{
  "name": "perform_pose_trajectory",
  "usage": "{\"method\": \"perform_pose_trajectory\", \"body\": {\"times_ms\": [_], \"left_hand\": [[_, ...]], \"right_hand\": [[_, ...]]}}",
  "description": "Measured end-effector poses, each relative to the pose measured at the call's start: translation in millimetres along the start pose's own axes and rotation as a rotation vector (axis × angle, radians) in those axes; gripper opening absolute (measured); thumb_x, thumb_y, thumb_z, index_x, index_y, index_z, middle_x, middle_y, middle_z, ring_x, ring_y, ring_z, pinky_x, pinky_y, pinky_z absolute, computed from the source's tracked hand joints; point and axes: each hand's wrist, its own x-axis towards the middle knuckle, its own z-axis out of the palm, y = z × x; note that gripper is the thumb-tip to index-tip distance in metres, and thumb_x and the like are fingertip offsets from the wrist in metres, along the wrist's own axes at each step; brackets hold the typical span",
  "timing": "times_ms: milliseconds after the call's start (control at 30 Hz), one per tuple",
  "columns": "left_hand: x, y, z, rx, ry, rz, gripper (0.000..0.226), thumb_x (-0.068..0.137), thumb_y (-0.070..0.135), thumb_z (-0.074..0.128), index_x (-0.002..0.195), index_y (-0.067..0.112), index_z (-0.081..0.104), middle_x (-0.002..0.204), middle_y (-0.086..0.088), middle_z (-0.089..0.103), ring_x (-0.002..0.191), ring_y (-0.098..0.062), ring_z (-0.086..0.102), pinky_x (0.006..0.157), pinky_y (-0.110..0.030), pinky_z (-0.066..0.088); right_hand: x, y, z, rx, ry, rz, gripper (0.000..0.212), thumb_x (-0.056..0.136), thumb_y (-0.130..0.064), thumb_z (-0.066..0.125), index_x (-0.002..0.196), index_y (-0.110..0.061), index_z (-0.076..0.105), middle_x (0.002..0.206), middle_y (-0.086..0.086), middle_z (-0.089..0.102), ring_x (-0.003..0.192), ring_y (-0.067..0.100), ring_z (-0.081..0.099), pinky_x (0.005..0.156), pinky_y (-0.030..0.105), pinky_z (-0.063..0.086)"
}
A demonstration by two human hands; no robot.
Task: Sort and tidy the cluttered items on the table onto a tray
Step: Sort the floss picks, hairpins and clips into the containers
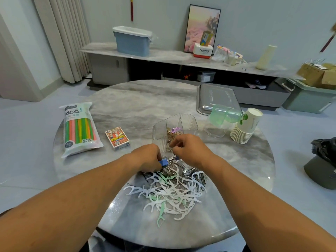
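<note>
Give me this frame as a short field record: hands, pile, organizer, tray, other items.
left hand: pinches a blue clip at the far edge of the pile
right hand: fingers curled at the organizer's near side; what it holds cannot be told
pile: white and green floss picks mixed with dark pins, near table edge
organizer: clear, divided, some clips inside
tray: metal, far right, holds nothing visible
other: straw pack, card box, paper cups, green cup
</note>
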Motion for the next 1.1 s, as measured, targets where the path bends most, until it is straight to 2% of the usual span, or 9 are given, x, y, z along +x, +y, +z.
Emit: {"method": "perform_pose_trajectory", "body": {"times_ms": [100,233,400,500,600,700,833,1000,1100], "left_hand": [[-0.6,0.4,-0.1,-0.010,0.033,0.017,0.013,0.079,0.021,0.075,0.092,0.019,0.072,0.091,-0.001,0.072,0.084,-0.021,0.066,0.071,-0.034,0.057],[-0.6,0.4,-6.4,-0.094,0.089,0.099,0.019,0.079,0.019,0.081,0.086,0.023,0.064,0.080,0.006,0.063,0.071,-0.013,0.057,0.056,-0.024,0.041],[-7.0,4.7,-24.5,-0.461,0.049,0.068,0.021,0.076,0.007,0.086,0.088,0.005,0.070,0.080,-0.012,0.075,0.066,-0.018,0.071,0.062,-0.027,0.059],[-13.2,6.8,-39.4,-0.629,0.075,0.035,0.022,0.077,-0.001,0.083,0.093,-0.004,0.069,0.085,-0.021,0.073,0.067,-0.021,0.071,0.067,-0.029,0.061],[-17.1,12.0,-55.7,-0.744,0.158,0.062,0.019,0.079,0.001,0.082,0.094,-0.002,0.070,0.083,-0.017,0.071,0.067,-0.018,0.070,0.071,-0.030,0.062],[-15.9,17.0,-68.5,-0.918,0.316,0.107,0.018,0.082,0.007,0.081,0.095,0.001,0.071,0.083,-0.013,0.071,0.063,-0.013,0.068,0.067,-0.028,0.061],[-5.5,27.7,-67.5,-0.925,0.541,0.125,0.018,0.082,0.020,0.083,0.090,0.011,0.070,0.076,-0.004,0.071,0.061,-0.011,0.069,0.060,-0.021,0.057],[11.3,53.1,-53.7,-0.919,0.545,0.133,0.019,0.083,0.029,0.082,0.092,0.018,0.071,0.076,-0.004,0.073,0.062,-0.012,0.071,0.061,-0.026,0.060],[19.4,66.2,-47.3,-0.892,0.513,0.150,0.020,0.083,0.029,0.082,0.096,0.017,0.072,0.079,-0.005,0.074,0.065,-0.013,0.072,0.062,-0.028,0.061]], "right_hand": [[-1.4,-1.3,-0.8,0.107,-0.019,0.048,0.014,0.095,-0.013,0.065,0.105,-0.019,0.074,0.086,0.000,0.073,0.054,-0.004,0.059,0.047,0.010,0.041],[-4.2,-3.5,-1.0,0.179,-0.052,0.091,0.014,0.093,-0.008,0.067,0.101,-0.017,0.071,0.086,0.005,0.075,0.078,0.019,0.074,0.077,0.036,0.062],[-2.8,-10.7,-7.8,0.279,-0.062,0.075,0.019,0.089,-0.002,0.071,0.106,-0.010,0.071,0.093,0.010,0.075,0.075,0.023,0.073,0.081,0.045,0.062],[-1.9,-17.5,-20.3,0.357,-0.021,0.047,0.019,0.089,0.000,0.072,0.106,-0.008,0.072,0.096,0.013,0.075,0.082,0.026,0.074,0.083,0.043,0.062],[-0.6,-24.7,-37.9,0.457,0.066,-0.026,0.017,0.090,-0.005,0.073,0.105,-0.013,0.073,0.096,0.008,0.075,0.085,0.023,0.075,0.082,0.035,0.063],[6.7,-26.4,-57.0,0.527,0.318,-0.102,0.015,0.090,-0.012,0.075,0.104,-0.019,0.074,0.093,-0.001,0.076,0.086,0.012,0.074,0.083,0.027,0.060],[15.4,-14.4,-70.0,0.334,0.595,-0.132,0.020,0.093,-0.012,0.071,0.111,-0.021,0.074,0.094,-0.012,0.072,0.087,0.000,0.068,0.081,0.015,0.053],[22.4,1.0,-59.3,0.073,0.505,-0.164,0.027,0.095,-0.006,0.068,0.120,-0.014,0.073,0.110,0.003,0.073,0.096,0.013,0.066,0.090,0.028,0.054],[25.8,4.5,-51.9,-0.022,0.425,-0.204,0.034,0.095,-0.006,0.067,0.126,-0.017,0.070,0.120,0.003,0.070,0.105,0.015,0.065,0.095,0.028,0.051]]}}
